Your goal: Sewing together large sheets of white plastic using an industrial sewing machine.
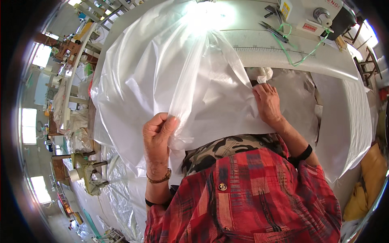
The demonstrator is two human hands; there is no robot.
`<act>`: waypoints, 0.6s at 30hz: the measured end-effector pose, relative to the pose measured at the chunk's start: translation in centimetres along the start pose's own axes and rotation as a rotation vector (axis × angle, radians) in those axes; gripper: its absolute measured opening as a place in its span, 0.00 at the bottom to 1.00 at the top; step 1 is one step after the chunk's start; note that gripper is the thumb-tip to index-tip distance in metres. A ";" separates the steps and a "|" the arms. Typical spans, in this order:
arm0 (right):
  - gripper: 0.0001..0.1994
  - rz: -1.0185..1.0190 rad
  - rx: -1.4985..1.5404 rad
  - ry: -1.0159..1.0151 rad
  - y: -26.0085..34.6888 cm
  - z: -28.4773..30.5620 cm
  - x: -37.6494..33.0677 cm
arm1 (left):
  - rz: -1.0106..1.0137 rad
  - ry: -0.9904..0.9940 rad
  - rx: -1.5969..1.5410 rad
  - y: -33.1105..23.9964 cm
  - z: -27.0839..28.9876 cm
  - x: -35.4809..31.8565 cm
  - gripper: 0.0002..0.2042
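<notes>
Table (334,65): pale, with a ruler (252,49) along its front. Carries: sewing machine (314,14), white, at right; sheet (125,73), white, glossy, spread over the left part and hanging past the front edge; snips (272,31), dark, near the machine; cord (300,63), thin, green, looped from the snips across the ruler.

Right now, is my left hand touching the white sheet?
Touching. The head view shows the left hand pinching a gathered fold of the sheet, with the thumb pressed on top.
</notes>
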State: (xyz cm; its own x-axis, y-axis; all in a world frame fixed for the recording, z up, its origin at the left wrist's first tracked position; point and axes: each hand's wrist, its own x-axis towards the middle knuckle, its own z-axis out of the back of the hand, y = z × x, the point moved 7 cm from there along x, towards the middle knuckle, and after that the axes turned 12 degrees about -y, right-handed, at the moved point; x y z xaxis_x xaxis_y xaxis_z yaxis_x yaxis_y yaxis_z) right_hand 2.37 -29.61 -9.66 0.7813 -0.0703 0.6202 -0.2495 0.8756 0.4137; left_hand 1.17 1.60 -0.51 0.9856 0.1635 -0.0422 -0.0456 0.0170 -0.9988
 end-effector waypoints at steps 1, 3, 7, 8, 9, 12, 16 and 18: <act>0.06 -0.017 0.014 0.032 -0.5 0.2 -0.4 | -0.032 -0.021 0.016 -0.5 0.3 0.3 0.07; 0.04 -0.035 0.030 0.060 -0.1 1.1 -0.4 | -0.094 -0.029 0.045 -1.1 1.3 1.1 0.07; 0.06 0.093 0.436 0.217 4.4 4.8 0.6 | -0.235 -0.002 0.233 -3.1 2.7 2.0 0.07; 0.07 -0.043 0.556 0.298 5.2 5.5 1.3 | -0.268 0.031 0.294 -3.7 2.4 1.6 0.06; 0.08 -0.194 0.660 0.374 5.5 5.9 1.7 | -0.299 0.082 0.349 -3.9 1.6 1.6 0.05; 0.07 -0.130 0.738 0.443 8.9 6.5 3.4 | -0.299 0.183 0.398 -4.7 -2.0 0.4 0.05; 0.09 0.025 0.950 0.436 14.4 5.4 4.0 | -0.286 0.308 0.418 -3.8 -5.1 -1.3 0.06; 0.08 0.083 0.915 0.443 15.8 4.9 3.7 | -0.378 0.327 0.408 -3.8 -5.8 -1.7 0.04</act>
State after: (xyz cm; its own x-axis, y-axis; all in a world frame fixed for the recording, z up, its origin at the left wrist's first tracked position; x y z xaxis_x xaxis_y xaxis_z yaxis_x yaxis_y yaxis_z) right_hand -1.47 -18.44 2.46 0.8368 0.3199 0.4444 -0.5090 0.1552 0.8466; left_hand 0.56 -4.45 3.21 0.9414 -0.2357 0.2412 0.3201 0.3990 -0.8593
